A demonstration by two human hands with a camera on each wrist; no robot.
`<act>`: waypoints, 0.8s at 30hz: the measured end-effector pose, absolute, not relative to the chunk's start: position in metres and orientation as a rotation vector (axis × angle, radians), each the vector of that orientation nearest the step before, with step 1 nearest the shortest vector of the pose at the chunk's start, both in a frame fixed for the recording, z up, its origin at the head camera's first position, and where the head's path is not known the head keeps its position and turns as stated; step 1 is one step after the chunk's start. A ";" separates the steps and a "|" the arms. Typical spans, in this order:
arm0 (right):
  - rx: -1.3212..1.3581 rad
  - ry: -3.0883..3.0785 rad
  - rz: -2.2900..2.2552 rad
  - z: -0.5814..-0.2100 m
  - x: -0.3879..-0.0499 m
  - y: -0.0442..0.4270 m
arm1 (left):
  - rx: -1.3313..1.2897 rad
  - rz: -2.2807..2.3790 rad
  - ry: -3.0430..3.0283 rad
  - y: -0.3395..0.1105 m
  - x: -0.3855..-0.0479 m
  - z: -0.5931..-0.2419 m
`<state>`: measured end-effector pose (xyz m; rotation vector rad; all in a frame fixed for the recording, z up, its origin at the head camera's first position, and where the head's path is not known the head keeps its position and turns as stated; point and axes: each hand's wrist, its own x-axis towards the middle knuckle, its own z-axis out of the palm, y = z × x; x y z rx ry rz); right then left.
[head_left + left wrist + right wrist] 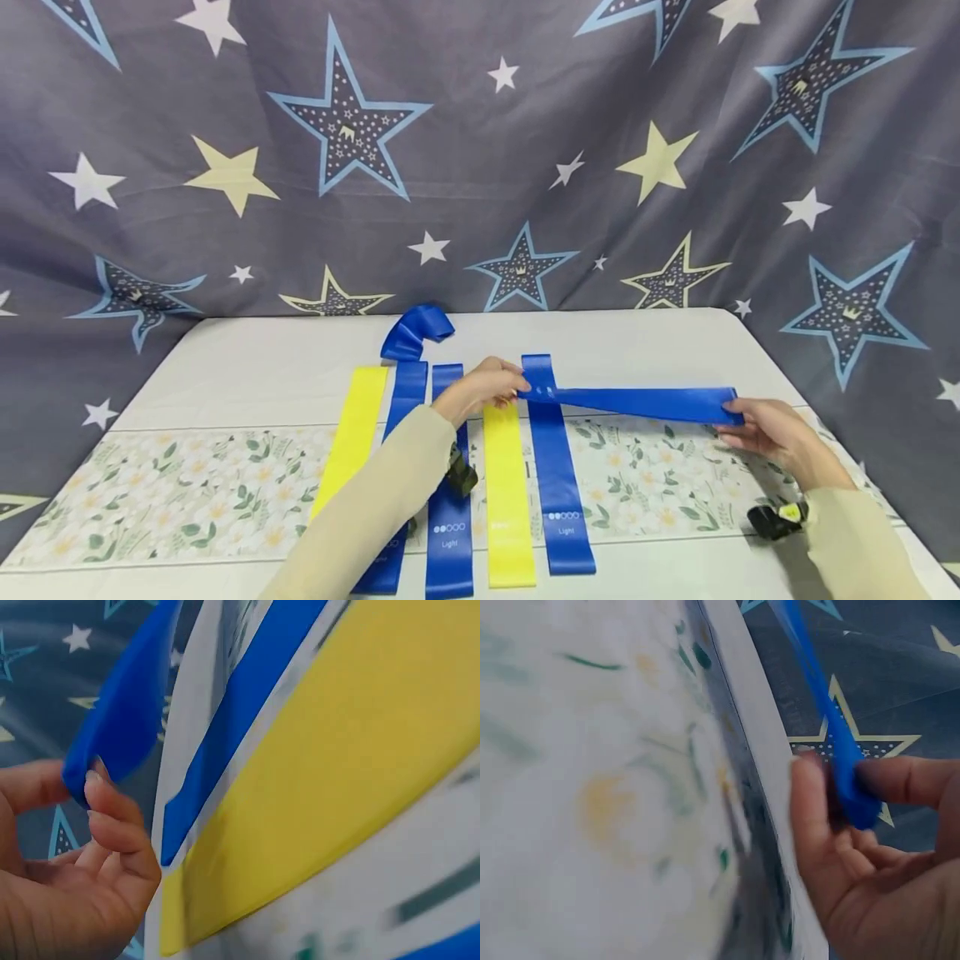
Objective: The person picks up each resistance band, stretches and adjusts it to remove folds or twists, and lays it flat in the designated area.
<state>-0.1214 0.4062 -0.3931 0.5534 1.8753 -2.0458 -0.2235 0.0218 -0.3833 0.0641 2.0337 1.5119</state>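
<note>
A blue resistance band [645, 403] is held sideways above the table between both hands. My left hand [491, 385] pinches its left end, and my right hand [772, 435] pinches its right end. Each wrist view shows thumb and fingers on the blue band [124, 712], and the right end of the blue band [847, 769] looks folded edge-on. Beneath the left end lies a flat blue band [558, 492] printed "Light". Beside it is a yellow band [507, 500], then another blue "Light" band [448, 550], partly behind my left forearm.
Farther left lie a blue band [408, 387] and a yellow band [352, 433], partly covered by the left arm. A curled blue band [416, 332] sits near the table's back edge. The white table [285, 358] has a floral strip [202, 492]; a starry cloth [465, 167] hangs behind.
</note>
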 end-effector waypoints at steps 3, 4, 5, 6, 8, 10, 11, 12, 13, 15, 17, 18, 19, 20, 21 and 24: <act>0.565 1.998 -2.024 -0.386 -0.142 0.402 | 0.134 1.460 1.966 0.019 -0.204 -0.386; 0.554 2.037 -2.015 -0.384 -0.150 0.399 | 0.145 1.448 1.939 0.019 -0.196 -0.386; 0.538 2.079 -1.999 -0.383 -0.157 0.396 | 0.162 1.431 1.923 0.019 -0.188 -0.387; 0.519 2.122 -1.979 -0.381 -0.164 0.393 | 0.174 1.417 1.908 0.020 -0.181 -0.388; 0.490 2.198 -1.950 -0.379 -0.177 0.384 | 0.211 1.381 1.882 0.022 -0.164 -0.388; 0.462 2.273 -1.922 -0.378 -0.189 0.374 | 0.264 1.352 1.835 0.028 -0.148 -0.388; 0.449 2.309 -1.904 -0.378 -0.195 0.368 | 0.293 1.335 1.816 0.031 -0.140 -0.388; 0.436 2.341 -1.887 -0.377 -0.200 0.363 | 0.317 1.325 1.790 0.034 -0.132 -0.387; 0.421 2.373 -1.870 -0.377 -0.206 0.358 | 0.337 1.314 1.763 0.038 -0.124 -0.387; 0.394 2.433 -1.814 -0.375 -0.215 0.349 | 0.355 1.310 1.715 0.045 -0.111 -0.387; 0.375 2.488 -1.741 -0.374 -0.223 0.340 | 0.342 1.320 1.708 0.052 -0.098 -0.388; 0.364 2.515 -1.699 -0.373 -0.227 0.336 | 0.334 1.333 1.702 0.055 -0.093 -0.389; 0.352 2.541 -1.658 -0.373 -0.231 0.332 | 0.326 1.338 1.703 0.059 -0.088 -0.390; 0.342 2.561 -1.625 -0.373 -0.234 0.327 | 0.316 1.352 1.701 0.062 -0.083 -0.392; 0.332 2.580 -1.595 -0.373 -0.237 0.323 | 0.303 1.359 1.693 0.066 -0.078 -0.393; 0.270 2.623 -1.528 -0.374 -0.245 0.309 | 0.278 1.356 1.678 0.077 -0.068 -0.397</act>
